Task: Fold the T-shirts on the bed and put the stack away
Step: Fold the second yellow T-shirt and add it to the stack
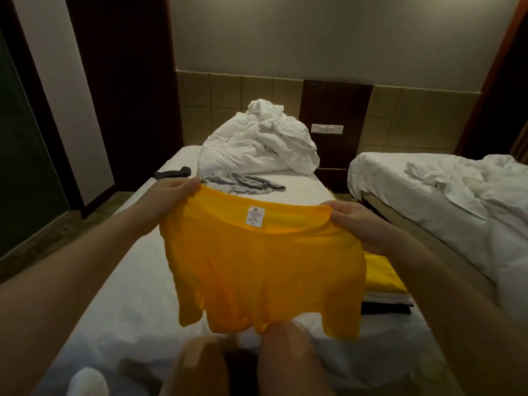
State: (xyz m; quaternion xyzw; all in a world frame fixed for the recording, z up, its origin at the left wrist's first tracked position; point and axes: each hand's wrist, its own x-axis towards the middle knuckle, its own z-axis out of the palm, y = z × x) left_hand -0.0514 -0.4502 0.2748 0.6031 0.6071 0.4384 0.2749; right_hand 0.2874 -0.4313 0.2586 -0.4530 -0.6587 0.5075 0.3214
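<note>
I hold an orange-yellow T-shirt (257,267) up in the air over the bed (120,281). Its white neck label faces me. My left hand (171,195) grips its top left corner and my right hand (354,221) grips its top right corner. The hem hangs down to my knees. To the right on the bed lies a stack of folded shirts (383,287), with yellow on top, white under it and black at the bottom. A crumpled grey T-shirt (245,182) and a dark garment (173,173) lie farther up the bed.
A bundled white duvet (257,144) is heaped at the head of the bed. A second bed (445,201) with rumpled white sheets stands to the right across a narrow gap. A dark door and wall stand left. My bare knees (285,352) are at the bottom.
</note>
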